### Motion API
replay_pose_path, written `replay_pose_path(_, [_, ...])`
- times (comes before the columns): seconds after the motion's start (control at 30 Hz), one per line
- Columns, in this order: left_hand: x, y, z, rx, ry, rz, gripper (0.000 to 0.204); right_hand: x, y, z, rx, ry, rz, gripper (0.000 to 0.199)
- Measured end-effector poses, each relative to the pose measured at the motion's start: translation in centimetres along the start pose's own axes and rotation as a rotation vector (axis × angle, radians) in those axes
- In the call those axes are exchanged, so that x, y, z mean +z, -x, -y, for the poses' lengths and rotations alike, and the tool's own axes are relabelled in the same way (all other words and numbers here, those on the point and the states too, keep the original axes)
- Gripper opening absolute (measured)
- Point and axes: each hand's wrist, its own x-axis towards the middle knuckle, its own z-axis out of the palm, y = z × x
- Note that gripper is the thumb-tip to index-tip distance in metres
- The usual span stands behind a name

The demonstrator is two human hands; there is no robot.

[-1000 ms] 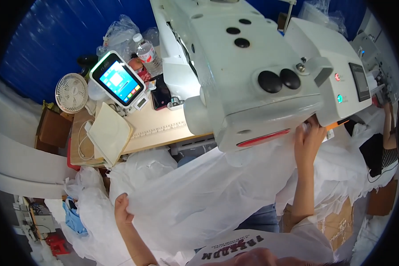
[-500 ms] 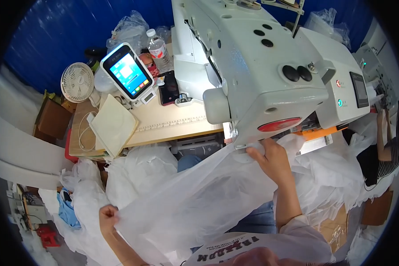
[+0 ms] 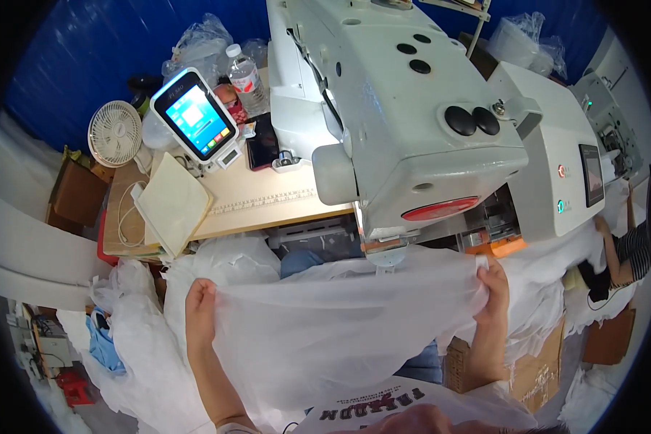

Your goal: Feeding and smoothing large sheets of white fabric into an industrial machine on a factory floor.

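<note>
Clearly, your left hand (image 3: 200,311) and right hand (image 3: 493,291) pinch the far edge of the sheer white fabric (image 3: 333,318) between thumb and fingers, stretching it left to right, on the near side of the pale machine (image 3: 441,163).

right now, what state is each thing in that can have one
Left grip: closed on white fabric
Right grip: closed on the fabric too
White fabric: spread between both grips, upper edge drawn fairly straight
Large display: lit
Red indicator: lit
Green indicator: lit
Bottle: capped
Fan: spinning or stopped, can't tell
</note>
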Motion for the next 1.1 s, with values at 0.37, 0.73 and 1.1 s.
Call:
replay_pose_path(0.37, [0.3,1.1,-2.5,-0.083,-0.004,0.070,0.012,2.7,-4.2,1.1,-0.769,1.399,-0.299,0.014])
replay_pose_path(0.73, [5.6,-4.8,-5.3,-0.549,0.425,0.206,0.012,-0.3,-8.3,2.0,-0.718,1.775,-0.644,0.017])
replay_pose_path(1.1, [-0.4,0.8,-2.2,-0.206,-0.156,0.348,0.023,-0.5,-7.8,-0.5,-0.884,1.508,-0.679,0.028])
